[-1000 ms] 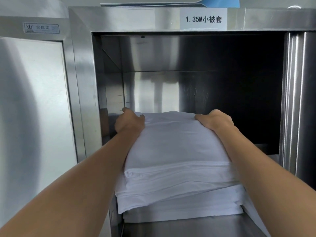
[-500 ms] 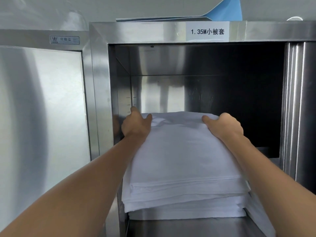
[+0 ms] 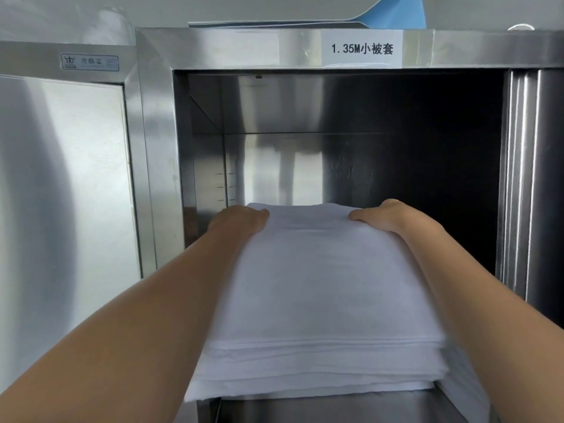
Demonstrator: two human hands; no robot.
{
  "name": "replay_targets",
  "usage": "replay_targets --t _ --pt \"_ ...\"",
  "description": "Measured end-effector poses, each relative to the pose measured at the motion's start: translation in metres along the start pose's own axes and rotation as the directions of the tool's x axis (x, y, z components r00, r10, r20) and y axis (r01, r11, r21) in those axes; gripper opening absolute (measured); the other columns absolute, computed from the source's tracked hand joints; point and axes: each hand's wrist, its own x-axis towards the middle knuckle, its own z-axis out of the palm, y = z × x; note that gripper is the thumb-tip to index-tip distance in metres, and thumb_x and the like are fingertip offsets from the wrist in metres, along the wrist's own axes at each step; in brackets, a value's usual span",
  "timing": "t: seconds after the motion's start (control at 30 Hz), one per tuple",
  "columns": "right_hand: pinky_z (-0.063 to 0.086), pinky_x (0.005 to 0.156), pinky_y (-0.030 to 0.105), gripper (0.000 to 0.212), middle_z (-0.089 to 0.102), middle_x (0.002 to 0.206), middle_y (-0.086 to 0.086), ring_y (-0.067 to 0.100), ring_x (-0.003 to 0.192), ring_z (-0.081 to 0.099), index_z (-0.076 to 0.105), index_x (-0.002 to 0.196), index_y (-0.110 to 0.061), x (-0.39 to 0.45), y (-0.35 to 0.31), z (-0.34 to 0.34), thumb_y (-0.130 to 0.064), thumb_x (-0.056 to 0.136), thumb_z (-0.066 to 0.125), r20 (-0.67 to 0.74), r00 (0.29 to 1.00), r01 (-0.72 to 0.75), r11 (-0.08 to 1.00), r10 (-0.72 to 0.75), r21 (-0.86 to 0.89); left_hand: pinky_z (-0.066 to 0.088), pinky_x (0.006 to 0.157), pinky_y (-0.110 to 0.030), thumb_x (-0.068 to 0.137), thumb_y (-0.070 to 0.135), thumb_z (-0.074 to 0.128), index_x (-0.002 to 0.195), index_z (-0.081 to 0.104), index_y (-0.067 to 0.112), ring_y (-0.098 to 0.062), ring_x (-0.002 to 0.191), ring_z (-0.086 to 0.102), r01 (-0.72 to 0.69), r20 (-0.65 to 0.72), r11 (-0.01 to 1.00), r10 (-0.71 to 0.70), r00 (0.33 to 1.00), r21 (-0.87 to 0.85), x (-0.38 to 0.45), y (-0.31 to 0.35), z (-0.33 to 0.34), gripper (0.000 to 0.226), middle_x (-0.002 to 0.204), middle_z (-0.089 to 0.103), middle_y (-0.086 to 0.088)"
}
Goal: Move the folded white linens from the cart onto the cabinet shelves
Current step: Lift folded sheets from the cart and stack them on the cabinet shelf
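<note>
Hands: left hand [image 3: 241,221] and right hand [image 3: 381,218] grip the linen stack's [image 3: 320,285] far corners.
Advice: push evenly — square against the cabinet [image 3: 158,148] wall.

I see soft, even light from in front and above. The steel door [image 3: 61,193] beyond my left hand [image 3: 241,221] shows broad hazy glare, while the cabinet interior [image 3: 442,166] past my right hand [image 3: 387,216] falls into deep shadow. The linens [image 3: 320,285] between them look nearly blown out (folds barely readable). Edges bow slightly; forearms are soft.
</note>
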Motion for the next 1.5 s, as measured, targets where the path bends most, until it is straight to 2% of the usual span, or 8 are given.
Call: replay_targets --t 0.07,0.23,0.37,0.57,0.67,0.9,1.1,1.5 --pt "0.050 0.079 0.035 0.050 0.062 0.097 0.004 0.027 0.088 0.062 0.056 0.106 -0.019 0.008 -0.004 0.003 -0.057 0.077 0.066 -0.002 1.000 -0.021 1.000 0.021 -0.020 0.040 0.090 -0.036 0.095 0.058 0.039 0.139 0.053 0.013 -0.030 0.125 0.053 0.022 0.003 1.000 -0.022 1.000 0.014 0.005 -0.001 0.001 0.065 0.139 0.056 -0.008" --pt "0.038 0.054 0.028 0.040 0.060 0.091 0.003 0.022 0.075 0.054 0.061 0.100 -0.020 0.019 -0.015 0.016 -0.055 0.079 0.066 -0.099 0.995 -0.026 0.995 0.016 -0.091 0.042 0.079 -0.032 0.087 0.053 0.054 0.109 0.053 0.019 -0.027 0.096 0.056 0.054 -0.016 0.993 -0.055 0.998 -0.101 0.017 -0.006 0.002 0.040 0.102 0.057 -0.004" --pt "0.045 0.063 0.030 0.048 0.061 0.094 0.004 0.024 0.082 0.060 0.055 0.102 -0.016 0.028 -0.006 0.025 -0.051 0.075 0.071 -0.164 0.987 0.015 0.990 0.008 0.140 0.043 0.070 -0.029 0.084 0.044 0.064 0.106 0.053 0.013 -0.020 0.078 0.056 0.024 -0.051 0.969 -0.038 0.998 -0.245 0.021 -0.009 0.005 0.039 0.095 0.057 -0.003" --pt "0.032 0.050 0.026 0.046 0.047 0.064 -0.001 0.018 0.061 0.047 0.044 0.066 -0.013 0.020 0.010 0.031 -0.048 0.085 0.067 -0.474 0.875 0.317 0.860 -0.101 0.400 0.049 0.084 -0.033 0.088 0.042 0.066 0.115 0.061 0.005 -0.032 0.103 0.060 -0.113 -0.311 0.840 -0.069 0.948 -0.530 0.003 -0.004 0.002 0.046 0.115 0.065 -0.012" --pt "0.036 0.053 0.028 0.046 0.048 0.062 -0.002 0.016 0.059 0.046 0.043 0.064 -0.014 0.000 0.011 0.025 -0.048 0.086 0.066 -0.606 0.791 0.435 0.773 -0.083 0.462 0.044 0.089 -0.033 0.091 0.045 0.064 0.126 0.058 0.008 -0.031 0.114 0.058 -0.228 -0.440 0.766 -0.078 0.895 -0.600 -0.022 0.005 -0.010 0.051 0.123 0.063 -0.008" --pt "0.047 0.061 0.033 0.049 0.053 0.068 0.004 0.016 0.063 0.051 0.049 0.072 -0.008 -0.047 0.017 -0.001 -0.053 0.081 0.066 -0.757 0.652 0.607 0.618 -0.029 0.499 0.052 0.079 -0.036 0.087 0.049 0.066 0.093 0.057 0.011 -0.026 0.087 0.060 -0.438 -0.612 0.630 -0.075 0.787 -0.642 -0.069 0.020 -0.042 0.040 0.088 0.061 -0.002" --pt "0.039 0.056 0.033 0.053 0.042 0.064 0.003 0.015 0.059 0.038 0.040 0.070 -0.001 -0.089 0.021 -0.020 -0.045 0.079 0.068 -0.799 0.600 0.703 0.505 -0.042 0.501 0.050 0.077 -0.031 0.089 0.046 0.066 0.092 0.058 0.011 -0.019 0.082 0.059 -0.536 -0.700 0.610 -0.044 0.712 -0.584 -0.115 0.016 -0.060 0.036 0.084 0.060 0.001" --pt "0.038 0.053 0.023 0.046 0.043 0.063 0.002 0.008 0.057 0.038 0.046 0.072 0.001 -0.164 0.029 -0.044 -0.034 0.083 0.072 -0.877 0.477 0.797 0.448 -0.056 0.405 0.038 0.060 -0.020 0.089 0.045 0.067 0.086 0.052 0.011 -0.006 0.064 0.048 -0.624 -0.773 0.583 -0.012 0.634 -0.521 -0.178 0.006 -0.085 0.037 0.073 0.051 0.008"
